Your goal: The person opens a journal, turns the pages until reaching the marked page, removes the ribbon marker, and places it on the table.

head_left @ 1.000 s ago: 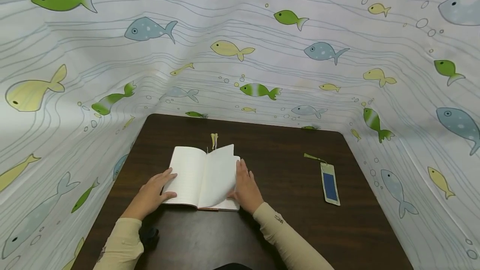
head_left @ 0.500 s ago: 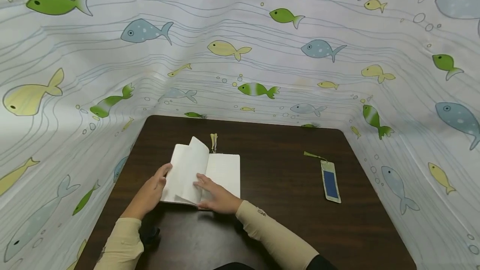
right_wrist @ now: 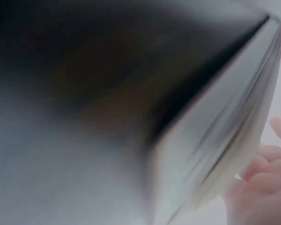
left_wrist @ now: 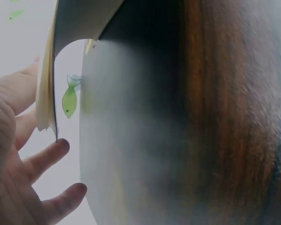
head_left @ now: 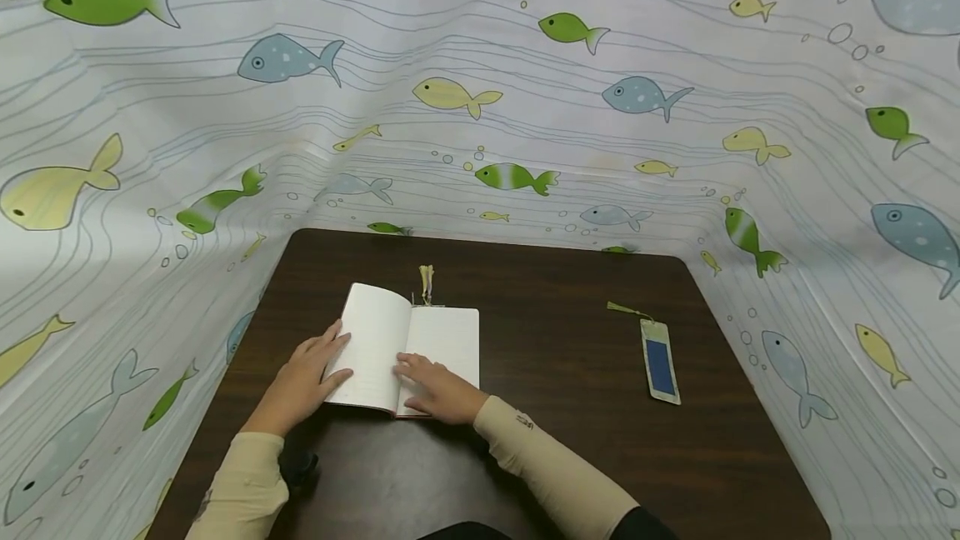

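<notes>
An open notebook [head_left: 378,319] with pale, faintly lined pages lies on the dark table. My left hand [head_left: 300,377] grips its left edge, thumb and fingertips showing on the left page. Seen from the left wrist, the page block [left_wrist: 46,89] stands between parts of the left hand [left_wrist: 18,159], a fingertip right at the cover's lower corner. Fingers spread, my right hand [head_left: 438,390] rests across the lower right page near the spine. The right wrist view is blurred, with the page edges [right_wrist: 215,145] beside the right hand [right_wrist: 262,192].
A yellowish tassel [head_left: 426,280] sticks out past the notebook's top. Toward the right lies a bookmark [head_left: 661,367] with a blue panel and a green tassel. Fish-patterned white sheeting [head_left: 517,132] surrounds the table [head_left: 555,298]. A small black object [head_left: 298,469] is by the left sleeve.
A page on the right has been turned over to the left and now lies flat. My right hand has moved from the right edge to near the spine.
</notes>
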Demonstrator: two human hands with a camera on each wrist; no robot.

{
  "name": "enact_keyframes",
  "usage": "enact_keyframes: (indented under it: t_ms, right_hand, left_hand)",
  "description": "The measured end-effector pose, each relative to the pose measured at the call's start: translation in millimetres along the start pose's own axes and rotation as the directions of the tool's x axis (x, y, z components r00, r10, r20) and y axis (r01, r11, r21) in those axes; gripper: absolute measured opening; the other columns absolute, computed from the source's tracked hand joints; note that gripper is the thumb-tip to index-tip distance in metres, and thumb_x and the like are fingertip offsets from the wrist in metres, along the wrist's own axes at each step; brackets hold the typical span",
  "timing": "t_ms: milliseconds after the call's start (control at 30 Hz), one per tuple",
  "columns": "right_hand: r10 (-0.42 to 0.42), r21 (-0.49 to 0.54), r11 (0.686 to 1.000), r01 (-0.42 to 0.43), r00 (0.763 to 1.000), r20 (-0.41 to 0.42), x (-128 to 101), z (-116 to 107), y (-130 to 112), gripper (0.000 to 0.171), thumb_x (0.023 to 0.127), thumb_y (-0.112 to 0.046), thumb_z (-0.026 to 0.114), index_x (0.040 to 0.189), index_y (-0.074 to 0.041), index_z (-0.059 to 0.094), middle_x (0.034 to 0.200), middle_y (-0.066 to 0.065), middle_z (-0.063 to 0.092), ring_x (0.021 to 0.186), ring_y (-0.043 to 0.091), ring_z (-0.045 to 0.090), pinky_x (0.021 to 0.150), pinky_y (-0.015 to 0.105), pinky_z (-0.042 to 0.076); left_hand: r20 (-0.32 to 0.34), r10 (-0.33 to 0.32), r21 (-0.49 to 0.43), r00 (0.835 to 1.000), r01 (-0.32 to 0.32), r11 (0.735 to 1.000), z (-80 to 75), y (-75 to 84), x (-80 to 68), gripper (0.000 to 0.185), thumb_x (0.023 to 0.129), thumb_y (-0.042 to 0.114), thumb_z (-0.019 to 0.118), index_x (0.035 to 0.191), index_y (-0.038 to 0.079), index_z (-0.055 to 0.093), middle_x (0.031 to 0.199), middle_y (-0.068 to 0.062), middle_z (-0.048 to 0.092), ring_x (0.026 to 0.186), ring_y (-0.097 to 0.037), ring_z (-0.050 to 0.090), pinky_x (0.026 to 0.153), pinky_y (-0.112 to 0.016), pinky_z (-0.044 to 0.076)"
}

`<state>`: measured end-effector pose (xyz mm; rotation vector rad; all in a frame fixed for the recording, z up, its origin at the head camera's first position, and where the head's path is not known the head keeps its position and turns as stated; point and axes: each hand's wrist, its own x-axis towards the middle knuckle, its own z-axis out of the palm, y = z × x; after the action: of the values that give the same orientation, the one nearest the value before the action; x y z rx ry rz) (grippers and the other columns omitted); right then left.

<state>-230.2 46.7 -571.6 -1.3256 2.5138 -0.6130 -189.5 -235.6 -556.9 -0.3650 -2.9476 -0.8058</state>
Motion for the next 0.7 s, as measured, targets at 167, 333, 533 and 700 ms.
enact_keyframes:
  t_ms: [167, 333, 533, 700]
  right_hand:
    - [0.192, -0.152, 0.970, -0.187, 0.981, 0.019, -25, -6, 28, 0.074, 0.093, -0.033, 0.076, 0.153, -0.004, 0.042, 0.163, 0.017, 0.031, 0.151, 0.029, 0.029, 0.119, 0.045, 0.031]
    - [0.327, -0.131, 0.940, -0.316, 0.943, 0.066, -45, -18, 41, 0.097, 0.085, -0.042, 0.081, 0.160, -0.007, 0.030, 0.169, 0.010, 0.020, 0.155, 0.025, 0.019, 0.119, 0.056, 0.027]
    - [0.326, -0.149, 0.938, -0.312, 0.942, 0.077, -51, -23, 40, 0.104, 0.080, -0.044, 0.082, 0.160, -0.006, 0.028, 0.169, 0.007, 0.020, 0.155, 0.023, 0.019, 0.119, 0.058, 0.026]
    - [0.334, -0.196, 0.927, -0.319, 0.941, 0.047, -50, -20, 38, 0.101, 0.079, -0.045, 0.082, 0.159, -0.007, 0.032, 0.168, 0.007, 0.025, 0.154, 0.022, 0.022, 0.117, 0.060, 0.028]
  left_hand:
    - [0.020, 0.018, 0.020, 1.000, -0.018, 1.000, 2.3, -2.6, -0.8, 0.058, 0.097, 0.025, 0.070, 0.148, 0.005, 0.051, 0.160, -0.024, 0.034, 0.135, -0.052, 0.041, 0.099, -0.076, 0.036]
    - [0.033, 0.031, 0.020, 0.999, -0.032, 0.999, 1.8, -3.6, -1.9, 0.054, 0.096, 0.018, 0.070, 0.147, 0.009, 0.054, 0.160, -0.023, 0.035, 0.135, -0.052, 0.041, 0.097, -0.078, 0.035]
    - [0.048, 0.034, 0.008, 0.998, -0.034, 0.999, 2.4, -0.9, -0.3, 0.055, 0.094, 0.012, 0.072, 0.146, 0.010, 0.056, 0.159, -0.024, 0.036, 0.135, -0.054, 0.042, 0.098, -0.078, 0.035]
    - [0.042, 0.037, 0.012, 0.998, -0.038, 0.999, 3.8, -0.3, -1.4, 0.051, 0.093, 0.010, 0.073, 0.142, 0.009, 0.060, 0.157, -0.027, 0.037, 0.134, -0.056, 0.042, 0.098, -0.078, 0.036]
